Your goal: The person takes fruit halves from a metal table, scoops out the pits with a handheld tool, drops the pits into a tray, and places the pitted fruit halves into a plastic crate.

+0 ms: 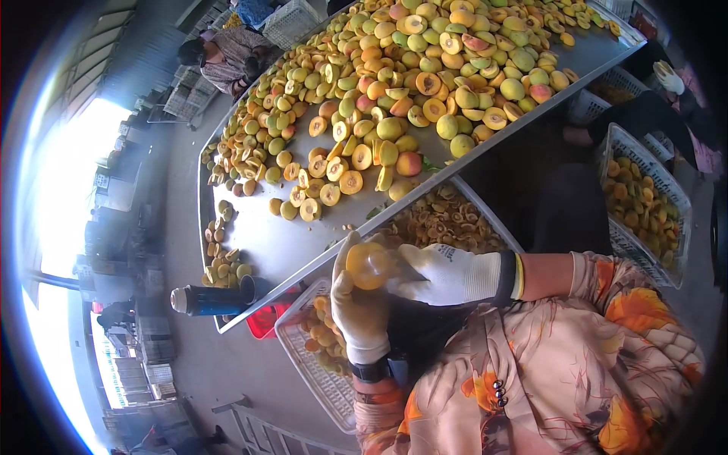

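My left hand [358, 307], in a pale work glove stained yellow at the fingers, is closed around a yellow peach half [367, 266]. Just to the right, my right hand [436, 274] wears a similar glove with a dark cuff. Its fingers are curled up against the fruit and slightly blurred; whatever they hold is hidden. Both hands are in front of the near edge of a metal table [258, 241], which bears a large heap of whole and halved peaches [387, 129], some showing their pits.
Below the table edge, a crate holds brownish pits or scraps [444, 220]. White crates of peach halves stand at left [292, 345] and right [654, 155]. A dark blue thermos [212, 299] lies at the table corner near a red container [264, 321]. Other people [235, 57] work nearby.
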